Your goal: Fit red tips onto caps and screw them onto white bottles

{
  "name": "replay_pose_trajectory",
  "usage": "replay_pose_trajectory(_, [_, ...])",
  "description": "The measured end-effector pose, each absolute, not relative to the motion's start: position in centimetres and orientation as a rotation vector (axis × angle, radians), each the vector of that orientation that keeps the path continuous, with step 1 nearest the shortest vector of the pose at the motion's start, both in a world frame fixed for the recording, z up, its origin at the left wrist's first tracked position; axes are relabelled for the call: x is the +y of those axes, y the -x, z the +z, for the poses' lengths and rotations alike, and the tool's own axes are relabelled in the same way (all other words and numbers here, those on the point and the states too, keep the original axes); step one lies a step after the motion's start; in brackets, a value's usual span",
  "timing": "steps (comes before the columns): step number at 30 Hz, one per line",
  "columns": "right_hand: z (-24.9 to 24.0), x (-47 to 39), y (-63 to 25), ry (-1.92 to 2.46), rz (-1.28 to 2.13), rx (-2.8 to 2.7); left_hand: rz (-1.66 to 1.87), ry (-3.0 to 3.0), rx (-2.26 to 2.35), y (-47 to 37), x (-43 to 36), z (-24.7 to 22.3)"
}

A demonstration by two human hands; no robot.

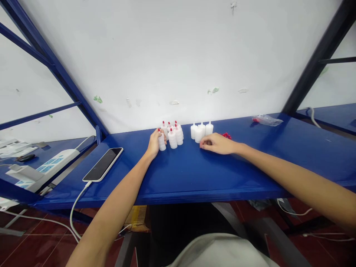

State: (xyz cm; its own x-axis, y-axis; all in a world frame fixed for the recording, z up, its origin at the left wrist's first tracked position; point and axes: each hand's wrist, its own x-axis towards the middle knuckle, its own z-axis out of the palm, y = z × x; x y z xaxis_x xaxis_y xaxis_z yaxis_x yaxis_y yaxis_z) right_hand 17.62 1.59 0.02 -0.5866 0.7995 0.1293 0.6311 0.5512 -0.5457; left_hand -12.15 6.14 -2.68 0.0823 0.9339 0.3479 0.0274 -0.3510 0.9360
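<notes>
My left hand (154, 143) is wrapped round a small white squeeze bottle (161, 143) with a red tip cap, upright on the blue table at the front left of a group. Right beside it stand several more red-capped bottles (172, 139). My right hand (218, 144) is low over the table, thumb and fingers pinched together; what they hold, if anything, is too small to make out. Just left of and behind those fingertips are several white bottles (199, 134) with bare pointed nozzles and no caps. A pile of small red caps (226, 135) shows behind my right hand, partly hidden by it.
A phone (103, 164) with a charging cable lies on the left of the blue table (178, 178). At the back right is a clear plastic bag (267, 120) with something red inside. Blue frame posts flank the table; a power strip (52, 165) is at the far left.
</notes>
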Motion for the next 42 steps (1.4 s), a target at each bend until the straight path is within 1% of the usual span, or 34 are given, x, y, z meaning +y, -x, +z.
replay_pose_trajectory(2, [0.1, 1.6, -17.6, 1.168, 0.64, -2.434, 1.41, -1.492, 1.036, 12.2, 5.9, -2.5])
replay_pose_trajectory(5, [0.1, 1.5, -17.6, 1.165, 0.642, -2.447, 1.574, -1.521, 1.093, 12.4, 4.8, -1.6])
replay_pose_trajectory(7, [0.1, 1.4, -17.5, 1.135, 0.62, -2.457, 1.703, -1.677, 1.053, 12.1, 3.4, -0.9])
replay_pose_trajectory(9, [0.0, 1.2, -17.4, 1.072, 0.591, -2.446, 1.735, -1.917, 0.934, 11.2, 1.7, -0.3])
replay_pose_trajectory(11, [0.1, 0.9, -17.2, 1.003, 0.591, -2.395, 1.602, -2.246, 0.832, 9.6, 0.2, 0.2])
replay_pose_trajectory(13, [0.3, 0.5, -17.0, 0.928, 0.612, -2.299, 1.3, -2.526, 0.773, 7.4, -0.8, 0.3])
replay_pose_trajectory(15, [0.5, 0.1, -16.8, 0.856, 0.585, -2.221, 0.95, -2.632, 0.768, 5.1, -1.0, 0.2])
replay_pose_trajectory(16, [0.6, -0.1, -16.8, 0.838, 0.534, -2.21, 0.853, -2.639, 0.781, 4.1, -0.8, 0.0])
replay_pose_trajectory(18, [0.9, -0.3, -16.7, 0.852, 0.405, -2.246, 0.783, -2.622, 0.782, 2.6, 0.1, -0.4])
replay_pose_trajectory(21, [1.2, -0.1, -16.8, 0.918, 0.264, -2.306, 0.872, -2.45, 0.721, 1.5, 1.4, -1.1])
replay_pose_trajectory(24, [1.3, 0.4, -17.1, 0.935, 0.206, -2.319, 0.915, -2.173, 0.687, 1.4, 2.1, -1.7])
replay_pose_trajectory(27, [1.2, 0.6, -17.2, 0.879, 0.252, -2.324, 0.92, -2.076, 0.678, 1.6, 2.1, -2.2])
replay_pose_trajectory(34, [0.9, 0.0, -16.7, 0.776, 0.343, -2.328, 0.957, -2.298, 0.713, 1.7, 1.4, -1.9])
replay_pose_trajectory(38, [1.5, 0.2, -17.0, 0.796, 0.688, -2.155, 0.939, -2.408, 0.667, 2.3, 1.0, -1.7])
replay_pose_trajectory(40, [2.0, 1.0, -18.2, 0.856, 0.786, -2.004, 0.943, -2.39, 0.687, 2.7, 0.9, -1.7])
replay_pose_trajectory(42, [2.6, 2.2, -20.3, 0.966, 0.666, -1.99, 0.951, -2.294, 0.743, 3.0, 1.0, -1.9])
